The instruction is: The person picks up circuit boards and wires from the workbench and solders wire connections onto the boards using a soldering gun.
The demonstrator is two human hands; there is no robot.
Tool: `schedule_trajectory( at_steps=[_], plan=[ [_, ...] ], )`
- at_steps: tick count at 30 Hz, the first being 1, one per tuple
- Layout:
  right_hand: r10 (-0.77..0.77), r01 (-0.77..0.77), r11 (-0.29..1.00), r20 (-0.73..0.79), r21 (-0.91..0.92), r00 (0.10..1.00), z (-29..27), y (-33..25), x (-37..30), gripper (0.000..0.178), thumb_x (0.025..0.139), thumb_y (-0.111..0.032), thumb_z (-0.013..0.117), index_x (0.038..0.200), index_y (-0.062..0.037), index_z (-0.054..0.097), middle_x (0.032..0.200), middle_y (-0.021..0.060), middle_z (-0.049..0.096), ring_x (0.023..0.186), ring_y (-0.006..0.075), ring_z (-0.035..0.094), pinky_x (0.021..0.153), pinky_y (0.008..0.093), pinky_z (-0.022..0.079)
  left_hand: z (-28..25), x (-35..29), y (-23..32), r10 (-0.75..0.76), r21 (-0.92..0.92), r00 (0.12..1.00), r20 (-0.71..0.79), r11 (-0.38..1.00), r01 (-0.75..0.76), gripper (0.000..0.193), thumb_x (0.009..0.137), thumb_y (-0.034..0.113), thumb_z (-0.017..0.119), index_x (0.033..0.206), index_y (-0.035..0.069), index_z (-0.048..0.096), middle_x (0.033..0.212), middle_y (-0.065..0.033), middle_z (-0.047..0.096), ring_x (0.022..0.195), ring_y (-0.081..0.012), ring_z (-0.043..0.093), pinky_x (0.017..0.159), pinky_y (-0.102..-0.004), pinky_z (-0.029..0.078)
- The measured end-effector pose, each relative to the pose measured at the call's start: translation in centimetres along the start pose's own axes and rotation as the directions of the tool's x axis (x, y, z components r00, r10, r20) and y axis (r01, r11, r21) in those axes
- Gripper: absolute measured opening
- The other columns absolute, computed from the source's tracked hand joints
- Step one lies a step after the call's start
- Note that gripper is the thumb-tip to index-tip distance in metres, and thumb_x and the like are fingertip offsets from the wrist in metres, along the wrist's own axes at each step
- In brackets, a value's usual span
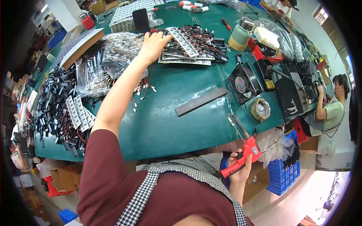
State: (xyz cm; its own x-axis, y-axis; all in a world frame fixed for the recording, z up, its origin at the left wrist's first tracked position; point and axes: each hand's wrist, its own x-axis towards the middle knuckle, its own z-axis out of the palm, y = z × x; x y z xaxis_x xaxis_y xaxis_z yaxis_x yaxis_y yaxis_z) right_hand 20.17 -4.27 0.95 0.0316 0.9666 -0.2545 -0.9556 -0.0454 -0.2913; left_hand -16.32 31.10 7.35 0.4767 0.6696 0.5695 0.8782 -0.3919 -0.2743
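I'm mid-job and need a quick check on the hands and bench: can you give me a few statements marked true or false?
1. The right hand holds the red soldering tool. True.
2. The left hand also grips that tool. False: it is at the heap of wires and white boards.
3. The dark bar lies left of the black fan. True.
4. The pale green flask lies on its side. False: it stands upright.
5. The tabletop is green. True.

Elec. assy wkshp: solder gun (pixel 249 149), bench fan (pixel 243 84), co-worker (pixel 333 113); strips (pixel 183 41) prob. PCBs.
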Motion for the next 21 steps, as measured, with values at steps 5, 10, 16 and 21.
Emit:
schedule_trajectory(
  at_steps=[5,10,16,21],
  plan=[
    [-0.011,0.012,1.000,0.046,-0.015,0.999,-0.1,-0.1,-0.2,0.041,0.095,-0.036,0.046,0.124,-0.0063,0.041,0.110,0.0101,0.050,0.097,0.0234,0.052,0.082,0.0373,0.049,-4.9,4.6,1.1,0.021,-0.063,0.997,-0.080,0.998,-0.026,0.039,0.077,0.002,0.051,0.114,0.015,0.057,0.085,-0.0105,0.054,0.075,-0.0283,0.062,0.059,-0.0406,0.048],
    [-0.003,0.004,1.000,0.052,-0.019,0.999,-0.7,-0.5,-0.4,0.042,0.094,-0.036,0.048,0.123,-0.0067,0.041,0.110,0.0091,0.050,0.097,0.0226,0.053,0.082,0.0370,0.049,-9.8,4.7,2.8,-0.033,-0.033,0.993,-0.118,0.999,0.029,0.032,0.075,0.003,0.056,0.105,0.013,0.057,0.085,-0.0106,0.055,0.072,-0.0295,0.063,0.058,-0.0400,0.049],
    [0.009,-0.008,1.000,0.073,-0.012,0.997,-1.3,-0.9,-0.2,0.042,0.094,-0.036,0.049,0.124,-0.0069,0.040,0.110,0.0089,0.051,0.097,0.0226,0.052,0.082,0.0366,0.048,-11.5,0.9,4.7,-0.169,-0.111,0.983,-0.070,0.981,0.161,0.031,0.076,0.001,0.053,0.104,0.012,0.058,0.086,-0.0119,0.056,0.070,-0.0324,0.063,0.058,-0.0418,0.050],
    [0.020,-0.019,1.000,0.088,-0.013,0.996,-1.4,-0.9,-0.1,0.043,0.093,-0.036,0.050,0.123,-0.0069,0.040,0.109,0.0087,0.051,0.097,0.0224,0.052,0.081,0.0364,0.048,-11.1,-1.9,6.2,-0.170,-0.099,0.985,0.040,0.980,0.173,0.032,0.078,0.002,0.051,0.109,0.011,0.055,0.090,-0.0124,0.056,0.068,-0.0321,0.063,0.057,-0.0414,0.050]
  ],
)
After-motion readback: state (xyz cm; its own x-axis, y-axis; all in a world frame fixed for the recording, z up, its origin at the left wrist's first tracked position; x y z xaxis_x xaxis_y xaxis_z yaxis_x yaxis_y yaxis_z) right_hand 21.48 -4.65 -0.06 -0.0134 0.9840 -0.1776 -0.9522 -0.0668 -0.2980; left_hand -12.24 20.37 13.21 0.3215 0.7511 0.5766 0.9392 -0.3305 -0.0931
